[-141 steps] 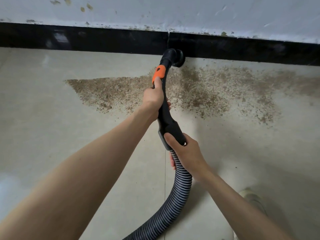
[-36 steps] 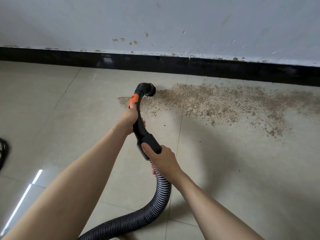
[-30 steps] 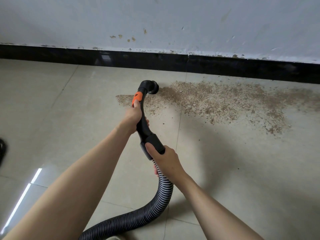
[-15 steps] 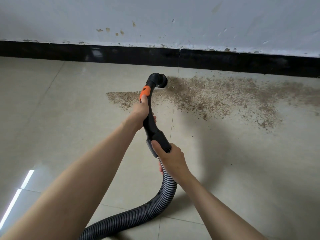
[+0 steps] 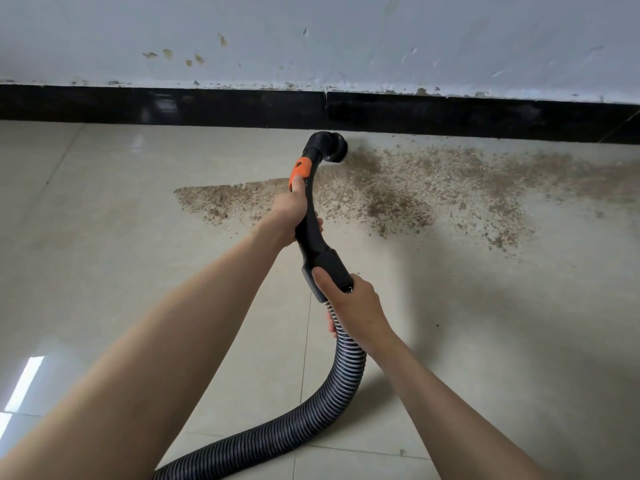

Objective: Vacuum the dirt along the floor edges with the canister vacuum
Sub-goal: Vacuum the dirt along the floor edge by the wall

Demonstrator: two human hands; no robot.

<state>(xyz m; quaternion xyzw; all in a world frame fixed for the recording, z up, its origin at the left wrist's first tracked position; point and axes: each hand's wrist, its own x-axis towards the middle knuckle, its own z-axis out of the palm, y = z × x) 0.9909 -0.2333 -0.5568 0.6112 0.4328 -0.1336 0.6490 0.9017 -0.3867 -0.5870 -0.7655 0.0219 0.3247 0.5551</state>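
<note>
1. Person stands over a tiled floor (image 5: 104, 271), both bare arms stretched fwd toward the wall (image 5: 346, 36).
2. Left hand (image 5: 289, 213) wrapped round the upper part of the black vacuum handle (image 5: 311, 233), thumb lying up along it w/ tip touching the orange slider (image 5: 300, 169).
3. Right hand (image 5: 353, 306) wrapped round the lower end, where the handle's cuff meets the ribbed hose (image 5: 346, 375); thumb on top of the cuff, fingers curled under.
4. Hose runs down from the right hand, bends left and leaves the pic at the bottom edge. Canister itself not in view.
5. Round nozzle (image 5: 334, 147) at the handle's tip sits low at the floor, just beside the black baseboard (image 5: 207, 105); can't tell if it touches either.
6. Dirt (image 5: 433, 188): brown crumbly patch spread along the floor near the baseboard, mostly right of the nozzle, w/ a thinner wedge reaching left behind the left hand.
7. Floor strip between that wedge and the baseboard, left of the nozzle, looks clean.
8. Wall above baseboard is pale, w/ small brown chips and scuffs.
9. Bright window reflection (image 5: 20, 386) on tiles, lower left.
</note>
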